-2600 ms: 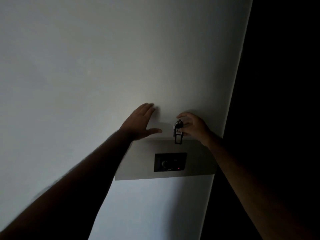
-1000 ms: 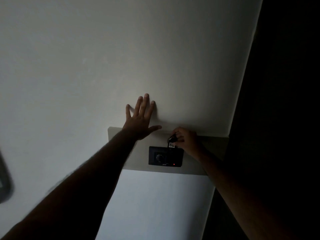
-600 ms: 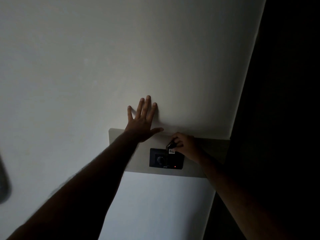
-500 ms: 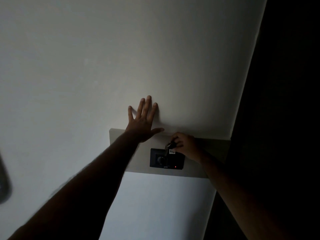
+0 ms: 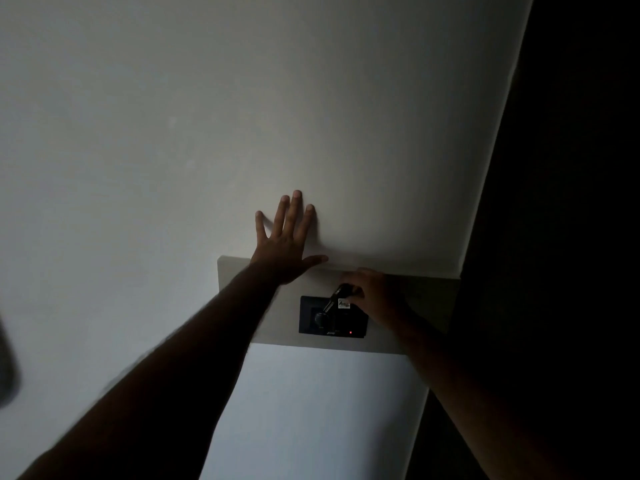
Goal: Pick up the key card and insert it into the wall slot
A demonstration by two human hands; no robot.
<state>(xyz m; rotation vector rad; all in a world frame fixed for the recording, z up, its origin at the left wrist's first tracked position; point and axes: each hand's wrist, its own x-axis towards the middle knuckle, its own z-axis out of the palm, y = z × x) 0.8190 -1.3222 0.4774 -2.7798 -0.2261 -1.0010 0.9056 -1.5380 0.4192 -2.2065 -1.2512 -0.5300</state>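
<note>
The room is dim. A black wall slot unit (image 5: pixel 356 325) with a round knob and a small red light sits on a grey panel (image 5: pixel 235 275) on the white wall. My right hand (image 5: pixel 377 296) pinches the key card (image 5: pixel 343 303), a small dark tag with a white label, at the top of the unit; its lower part is hidden in the slot area. A dark key fob hangs from it to the left. My left hand (image 5: pixel 285 244) lies flat on the wall above the panel, fingers spread, holding nothing.
The wall's corner edge (image 5: pixel 485 188) runs down the right, with a dark space (image 5: pixel 571 202) beyond it. A blurred dark object (image 5: pixel 7 368) shows at the far left edge.
My right hand has lowered the key card from above the panel down to the top of the black unit. My left hand has spread flat and stayed on the wall.
</note>
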